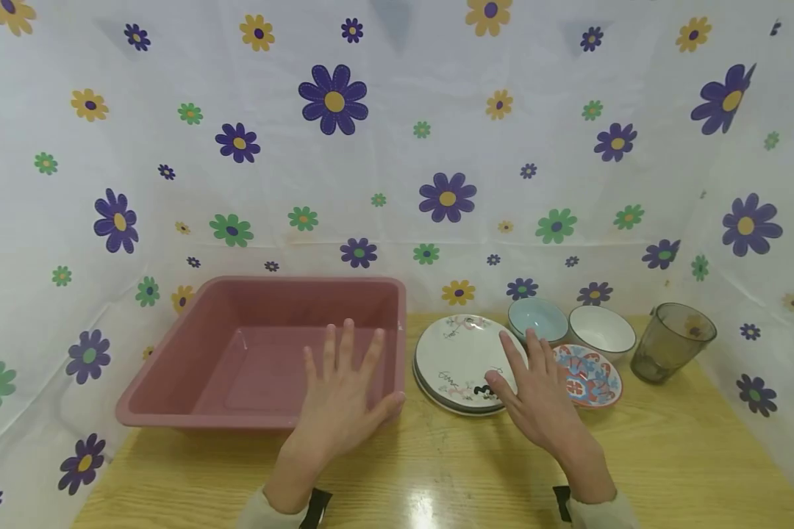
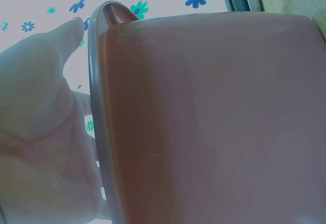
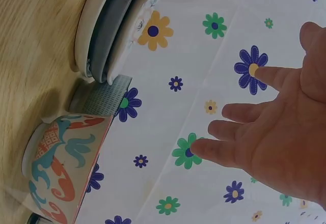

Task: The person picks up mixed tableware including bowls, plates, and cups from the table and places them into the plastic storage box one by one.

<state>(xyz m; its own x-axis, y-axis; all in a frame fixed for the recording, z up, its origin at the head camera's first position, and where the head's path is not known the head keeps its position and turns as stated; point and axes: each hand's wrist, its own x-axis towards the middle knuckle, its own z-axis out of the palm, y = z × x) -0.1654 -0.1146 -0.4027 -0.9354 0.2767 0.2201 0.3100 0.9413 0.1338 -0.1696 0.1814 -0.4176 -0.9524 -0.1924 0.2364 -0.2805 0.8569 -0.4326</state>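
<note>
My left hand hovers with fingers spread over the near right part of a pink plastic basin. In the left wrist view that hand is beside the basin's rim and holds nothing. My right hand is also spread, in the air by the right side of a stack of plates, the top one white with a floral print. Partly behind its fingers is a red and blue patterned bowl, whose outer side shows in the right wrist view. No object touches the right palm.
Behind the patterned bowl stand a light blue bowl and a white bowl. A tinted glass pitcher is at the far right. The wooden table meets a flower-printed cloth at the back and sides.
</note>
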